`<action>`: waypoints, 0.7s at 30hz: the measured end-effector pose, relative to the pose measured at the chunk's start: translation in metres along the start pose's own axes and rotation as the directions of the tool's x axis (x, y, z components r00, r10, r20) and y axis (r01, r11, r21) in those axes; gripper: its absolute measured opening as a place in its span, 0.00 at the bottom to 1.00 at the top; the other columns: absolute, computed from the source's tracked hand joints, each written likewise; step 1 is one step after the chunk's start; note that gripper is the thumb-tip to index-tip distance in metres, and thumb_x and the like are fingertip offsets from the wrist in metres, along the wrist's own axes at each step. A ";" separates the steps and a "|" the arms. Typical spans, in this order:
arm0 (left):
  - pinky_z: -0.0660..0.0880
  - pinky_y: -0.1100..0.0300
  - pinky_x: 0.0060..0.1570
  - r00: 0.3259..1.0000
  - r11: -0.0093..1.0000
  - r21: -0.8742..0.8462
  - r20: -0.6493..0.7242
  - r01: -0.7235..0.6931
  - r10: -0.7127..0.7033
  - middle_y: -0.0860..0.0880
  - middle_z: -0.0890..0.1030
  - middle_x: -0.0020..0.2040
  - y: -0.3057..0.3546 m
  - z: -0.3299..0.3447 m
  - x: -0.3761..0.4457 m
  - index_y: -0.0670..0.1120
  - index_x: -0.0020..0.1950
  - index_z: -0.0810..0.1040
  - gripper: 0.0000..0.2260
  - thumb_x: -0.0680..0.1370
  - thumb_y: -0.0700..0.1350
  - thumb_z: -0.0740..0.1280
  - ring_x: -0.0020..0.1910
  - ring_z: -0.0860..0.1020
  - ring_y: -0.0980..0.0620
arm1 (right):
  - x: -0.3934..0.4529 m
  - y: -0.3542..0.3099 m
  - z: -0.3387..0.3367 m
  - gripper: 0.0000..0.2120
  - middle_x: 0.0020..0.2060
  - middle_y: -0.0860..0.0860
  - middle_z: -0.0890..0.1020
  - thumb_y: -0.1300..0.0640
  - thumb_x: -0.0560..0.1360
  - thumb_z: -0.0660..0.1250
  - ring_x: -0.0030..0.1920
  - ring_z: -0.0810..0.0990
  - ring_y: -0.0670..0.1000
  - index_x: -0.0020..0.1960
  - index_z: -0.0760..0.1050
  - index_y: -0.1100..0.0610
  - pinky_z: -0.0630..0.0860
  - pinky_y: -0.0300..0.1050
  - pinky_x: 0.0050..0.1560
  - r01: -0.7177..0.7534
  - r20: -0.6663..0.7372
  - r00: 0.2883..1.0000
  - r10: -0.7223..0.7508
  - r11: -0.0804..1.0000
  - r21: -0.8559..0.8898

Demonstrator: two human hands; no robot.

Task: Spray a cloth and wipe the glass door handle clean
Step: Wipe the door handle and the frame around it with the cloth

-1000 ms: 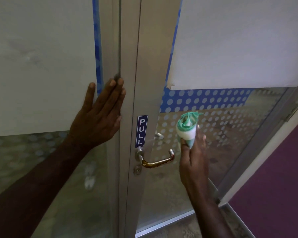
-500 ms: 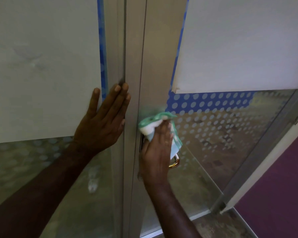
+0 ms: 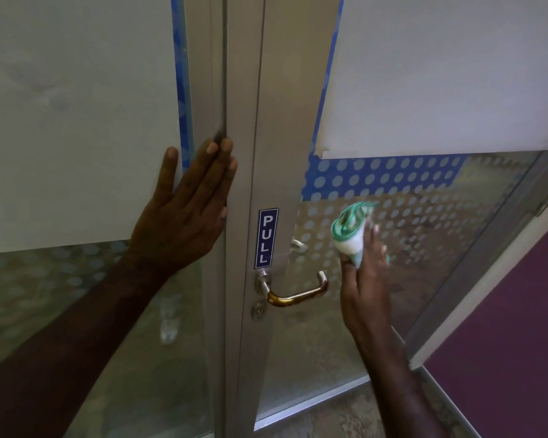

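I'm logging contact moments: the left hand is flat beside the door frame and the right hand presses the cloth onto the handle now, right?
Not quite. In the head view the right hand holds the cloth clear of the handle, up and to its right. The left hand is flat, as you said.

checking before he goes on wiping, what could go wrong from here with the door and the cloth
1. The left hand lies flat with fingertips on the seam between frame and door; if the door swings shut, they might get pinched.
2. The right hand holds the bunched cloth apart from the handle, so the brownish patch near the handle's base could get missed.
3. The cloth is wadded up, so a loose end may snag on the handle's hooked tip.
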State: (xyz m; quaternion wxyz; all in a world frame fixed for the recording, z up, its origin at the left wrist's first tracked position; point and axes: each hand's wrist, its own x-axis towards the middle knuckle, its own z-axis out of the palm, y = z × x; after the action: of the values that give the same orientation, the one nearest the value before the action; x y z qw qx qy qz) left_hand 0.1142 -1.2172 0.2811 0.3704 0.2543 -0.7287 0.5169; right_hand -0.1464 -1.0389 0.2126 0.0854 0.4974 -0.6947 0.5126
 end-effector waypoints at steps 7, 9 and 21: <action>0.42 0.33 0.81 1.000 1.000 -0.016 0.011 0.003 -0.003 0.35 0.52 0.85 -0.001 0.002 0.000 0.35 0.85 0.53 0.30 0.88 0.50 0.56 0.85 0.47 0.38 | -0.034 0.027 0.055 0.37 0.83 0.46 0.45 0.49 0.81 0.54 0.83 0.38 0.49 0.71 0.33 0.20 0.44 0.60 0.83 -0.063 0.237 0.969 0.064 0.998 -0.011; 0.43 0.33 0.81 1.000 1.000 -0.029 0.016 0.007 -0.007 0.35 0.52 0.85 0.000 0.002 0.000 0.35 0.85 0.53 0.30 0.88 0.50 0.56 0.85 0.47 0.38 | -0.038 0.031 0.061 0.37 0.83 0.45 0.45 0.49 0.81 0.54 0.83 0.38 0.48 0.71 0.33 0.20 0.45 0.58 0.82 -0.048 0.210 0.976 0.050 0.999 -0.013; 0.45 0.32 0.80 1.000 1.000 -0.030 -0.001 -0.008 0.008 0.33 0.58 0.83 0.001 -0.003 0.002 0.34 0.85 0.53 0.31 0.88 0.52 0.55 0.83 0.55 0.35 | -0.087 0.021 0.103 0.31 0.82 0.49 0.60 0.59 0.80 0.59 0.84 0.52 0.52 0.82 0.56 0.56 0.50 0.64 0.82 -0.126 0.011 0.992 0.127 0.991 -0.038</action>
State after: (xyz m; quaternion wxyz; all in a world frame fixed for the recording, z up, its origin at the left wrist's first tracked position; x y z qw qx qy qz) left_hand 0.1132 -1.2137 0.2824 0.3724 0.2459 -0.7371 0.5075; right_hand -0.0800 -1.0695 0.0971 0.0574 0.4541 -0.7349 0.5004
